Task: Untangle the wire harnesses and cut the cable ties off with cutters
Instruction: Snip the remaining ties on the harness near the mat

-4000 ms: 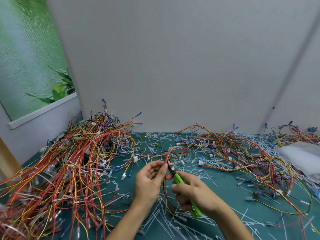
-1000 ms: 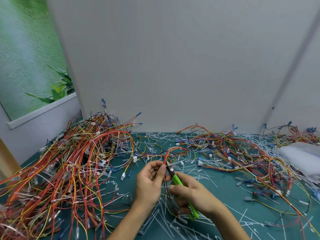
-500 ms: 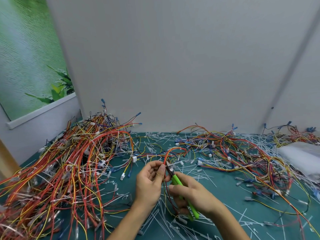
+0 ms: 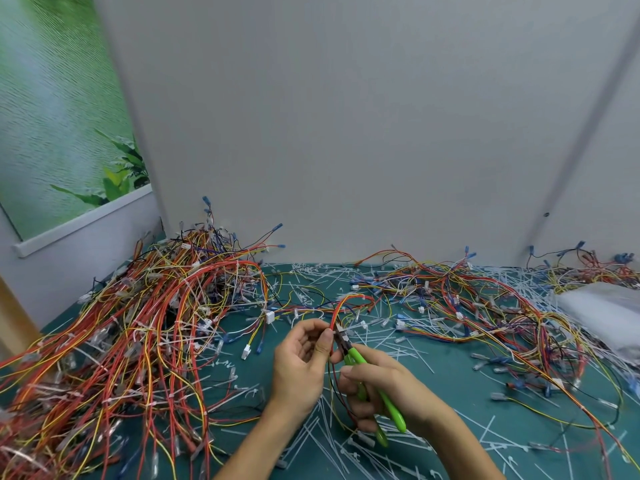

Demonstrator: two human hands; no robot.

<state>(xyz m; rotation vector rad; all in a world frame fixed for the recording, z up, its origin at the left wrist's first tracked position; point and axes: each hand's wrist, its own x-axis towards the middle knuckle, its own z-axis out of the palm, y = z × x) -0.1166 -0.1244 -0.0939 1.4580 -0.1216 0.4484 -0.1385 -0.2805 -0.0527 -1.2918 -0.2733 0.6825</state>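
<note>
My left hand (image 4: 300,362) pinches a red and orange wire harness (image 4: 341,306) between thumb and fingers, just left of centre. My right hand (image 4: 384,389) grips green-handled cutters (image 4: 375,386), and their dark jaws (image 4: 341,336) sit against the harness right beside my left thumb. The harness arches up and back from my fingers, then trails down between both hands. Whether a cable tie sits in the jaws is too small to tell.
A big tangled heap of red, orange and yellow harnesses (image 4: 138,334) fills the left. Looser harnesses (image 4: 485,306) spread across the right, beside a white plastic bag (image 4: 602,313). Cut white cable ties (image 4: 346,445) litter the green mat (image 4: 450,368). A grey wall stands behind.
Both hands stay almost in place over the last second. The cutters' jaws have stayed at the harness beside my left thumb.
</note>
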